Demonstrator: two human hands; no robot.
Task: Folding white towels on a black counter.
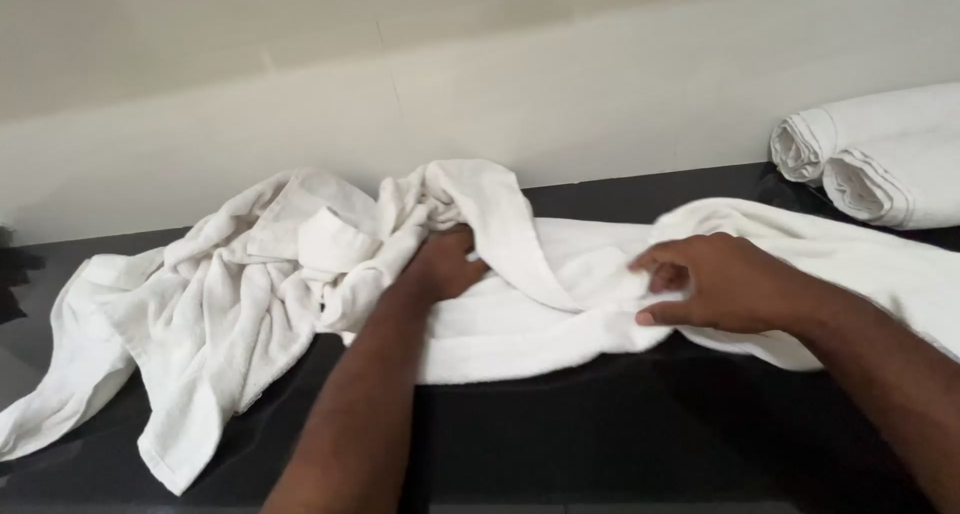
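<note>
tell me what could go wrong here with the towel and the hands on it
The white towel lies bunched, its left end hanging near the front edge of the black counter; a pull could drag it off. The left hand is buried in folds and the right hand pinches only an edge, so it might fold unevenly. The rolled towels could get nudged.

Left hand point(443, 264): bare forearm rising from the lower edge toward the upper centre, wrist straight, palm down, fingers curled and closed, their tips out of sight beyond the knuckles. Right hand point(715, 282): forearm entering from the lower right, wrist nearly level, back of the hand upward, fingers point(655, 259) bent leftward, thumb tucked beneath them in a pinch. The two hands lie well apart, fingertips pointing toward each other.
</note>
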